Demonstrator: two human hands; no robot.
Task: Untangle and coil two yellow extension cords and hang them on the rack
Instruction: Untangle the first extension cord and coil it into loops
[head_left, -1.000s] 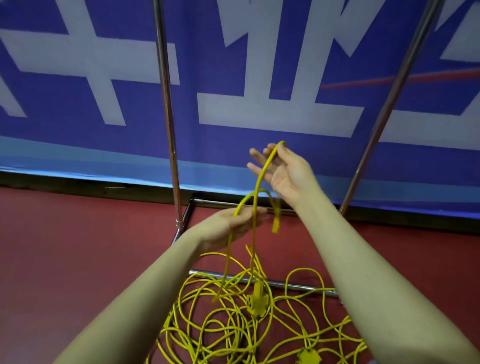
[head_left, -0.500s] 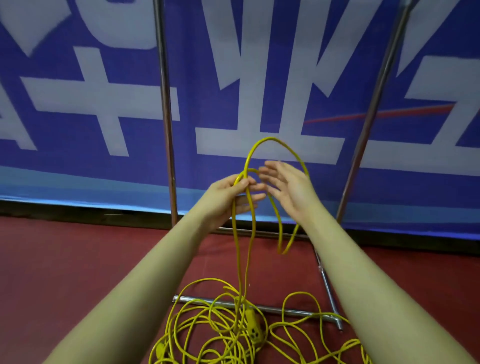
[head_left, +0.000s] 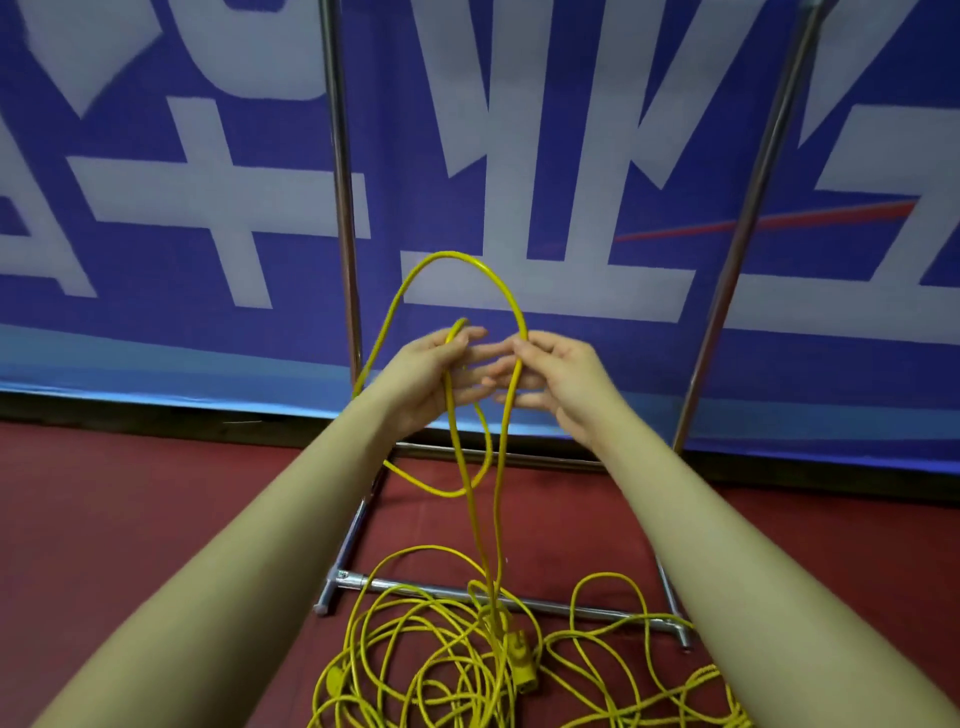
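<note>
A tangled heap of yellow extension cord (head_left: 426, 654) lies on the red floor over the rack's base bar, with a yellow plug (head_left: 522, 662) in it. Two strands rise from the heap to my hands. My left hand (head_left: 431, 376) grips a small hanging loop of cord. My right hand (head_left: 558, 379) pinches a strand that arches in a large loop (head_left: 457, 257) above both hands. The hands are nearly touching, in front of the metal rack (head_left: 343, 218).
The rack's two chrome uprights (head_left: 748, 218) stand left and right of my hands, with its base bars (head_left: 571, 610) on the red floor. A blue and white banner (head_left: 519, 156) covers the wall right behind the rack.
My left hand rose from low to meet the right. A large cord loop has formed above the hands and a smaller loop now hangs from the left hand.
</note>
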